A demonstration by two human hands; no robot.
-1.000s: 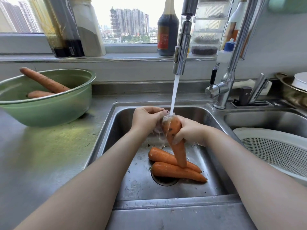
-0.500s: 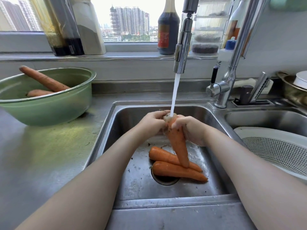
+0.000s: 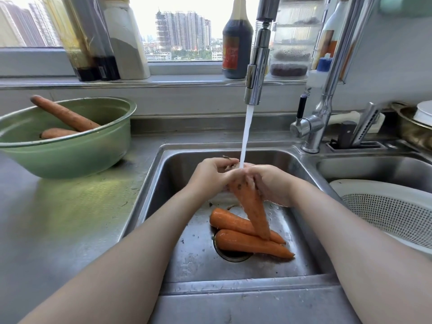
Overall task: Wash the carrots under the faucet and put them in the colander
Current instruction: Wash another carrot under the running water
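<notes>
Water runs from the faucet (image 3: 256, 66) onto the thick top of an orange carrot (image 3: 252, 206) that I hold upright over the steel sink (image 3: 163, 183). My left hand (image 3: 210, 175) grips the carrot's top from the left. My right hand (image 3: 268, 183) grips it from the right. Its tip points down at two wet carrots (image 3: 247, 244) lying across the drain. Two unwashed carrots (image 3: 65, 116) lie in a green bowl (image 3: 70, 155) on the left counter. The white colander (image 3: 388, 206) sits in the right basin.
Bottles and jars line the windowsill behind the faucet. A knife holder (image 3: 355, 136) stands right of the faucet base, and a metal pot (image 3: 413, 129) with a white lid is at the far right. The steel counter (image 3: 70, 218) spreads left of the sink.
Both hands have closed in around the carrot's top and sunk slightly under the stream. The carrot's tip has swung down toward the two carrots at the drain.
</notes>
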